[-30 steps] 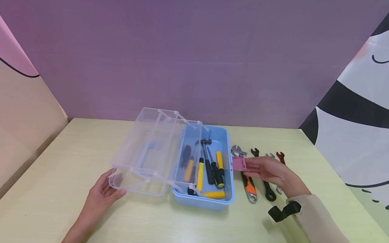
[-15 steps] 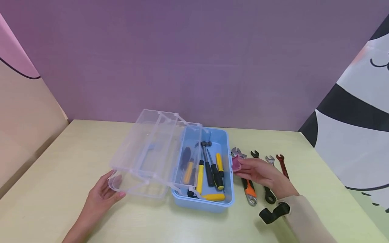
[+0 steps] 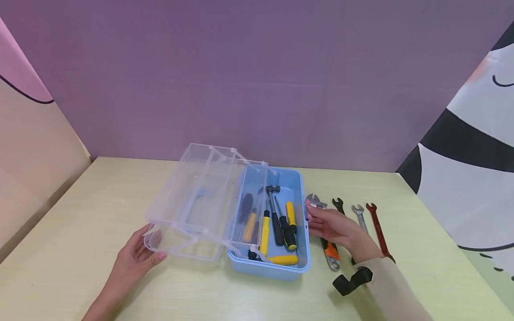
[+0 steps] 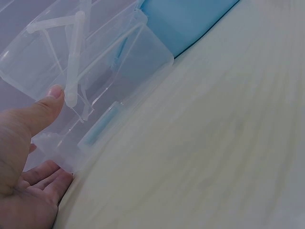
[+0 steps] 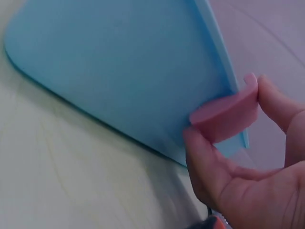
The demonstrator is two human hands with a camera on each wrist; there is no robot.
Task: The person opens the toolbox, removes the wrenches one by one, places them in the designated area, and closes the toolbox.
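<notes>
Since a second ago, the right hand (image 3: 335,227) has folded the pink latch (image 5: 225,117) against the blue toolbox (image 3: 302,209) wall, pinching it between thumb and fingertips. Left hand (image 3: 138,256), fingers curled, steadies the clear lid (image 3: 188,200); a slipped pinch could spring the latch open.

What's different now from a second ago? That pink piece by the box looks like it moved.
The right hand has swung the pink latch in from pointing outward to lie against the side of the blue toolbox, keeping its grip on it. With the hand drawn in, the wrenches behind it show more. The left hand still holds the clear lid, and the tools inside have not moved.
</notes>
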